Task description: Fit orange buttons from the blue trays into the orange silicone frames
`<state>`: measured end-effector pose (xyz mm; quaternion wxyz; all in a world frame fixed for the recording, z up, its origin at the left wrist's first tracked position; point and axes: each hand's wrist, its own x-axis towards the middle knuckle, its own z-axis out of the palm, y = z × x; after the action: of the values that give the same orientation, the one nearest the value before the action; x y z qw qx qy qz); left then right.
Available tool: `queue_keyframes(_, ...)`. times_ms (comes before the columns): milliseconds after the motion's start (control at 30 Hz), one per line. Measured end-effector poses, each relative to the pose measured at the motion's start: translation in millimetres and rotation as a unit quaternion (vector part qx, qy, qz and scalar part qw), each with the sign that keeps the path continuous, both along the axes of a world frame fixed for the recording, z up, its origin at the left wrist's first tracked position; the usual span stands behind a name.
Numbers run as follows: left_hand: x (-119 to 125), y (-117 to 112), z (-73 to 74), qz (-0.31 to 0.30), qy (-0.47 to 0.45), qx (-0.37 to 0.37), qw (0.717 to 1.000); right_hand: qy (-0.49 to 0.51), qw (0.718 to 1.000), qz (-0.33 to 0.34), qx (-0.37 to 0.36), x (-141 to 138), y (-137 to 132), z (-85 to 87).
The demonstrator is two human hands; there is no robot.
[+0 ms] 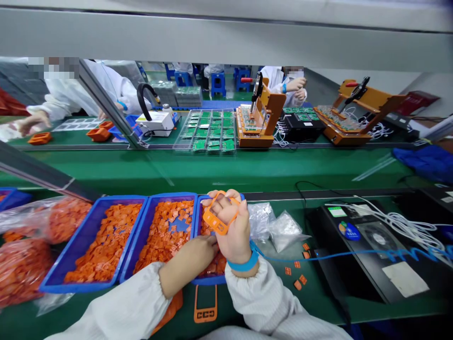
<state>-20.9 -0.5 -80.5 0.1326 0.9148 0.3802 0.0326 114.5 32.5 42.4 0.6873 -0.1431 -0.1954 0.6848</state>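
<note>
Across the near side runs a flat green bench [311,295], smooth-topped. On it, 3 rect. blue plastic trays side by side, sloped walls: L tray [78,287], mid tray [170,195] & R tray [212,280], w/ thin orange plastic pcs [108,241] heaped loose. Well to rt, a boxy black unit [368,278] w/ white cables [410,231] bundled on top. Far lt, shiny clear bags [23,274] bulging w/ more orange pcs; smaller crumpled bags [286,233] btwn R tray & black unit. Both forearms in white cloth sleeves [276,307], gathered cuffs. R hand [235,236] up over R tray, palm toward wearer, fingers curled & gripping the orange frame [219,221]: thin plastic, rounded corners, 1 big window + small cut-outs at lower end. L hand [198,252] at R tray, just beside R hand; fingertips hidden, can't tell if open, closed or holding anything. Second frame [205,309], similar shape, lies flat on bench near R tray. Smooth blue wristband [243,263] on R wrist. Smallest: few squarish orange bits [303,279] scattered nr black unit.
</note>
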Motion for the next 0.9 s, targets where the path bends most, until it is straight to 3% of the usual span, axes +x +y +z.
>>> queue_keyframes(200,11,1,9.6,0.008,0.073,0.016,0.997,0.003,1.0,0.007,-0.005,-1,1,0.6)
queue_keyframes(433,12,0,13.8,-0.017,0.087,0.006,0.996,-0.001,1.0,0.005,-0.015,-1,1,2.7)
queue_keyframes(600,4,1,26.4,-0.02,0.069,-0.005,0.997,-0.01,1.0,0.0,-0.027,1,2,1.0)
queue_keyframes(700,3,6,47.2,0.02,-0.046,-0.063,0.997,-0.014,0.999,-0.018,-0.041,1,4,-1.4)
queue_keyframes(767,5,9,62.6,0.068,-0.196,-0.153,0.966,-0.023,0.997,-0.042,-0.058,0,5,-3.5)
queue_keyframes(800,8,9,68.9,0.093,-0.272,-0.215,0.933,-0.03,0.996,-0.057,-0.068,-1,5,-4.6)
queue_keyframes(900,16,8,77.8,0.155,-0.421,-0.411,0.794,-0.059,0.99,-0.101,-0.075,-4,5,-6.4)
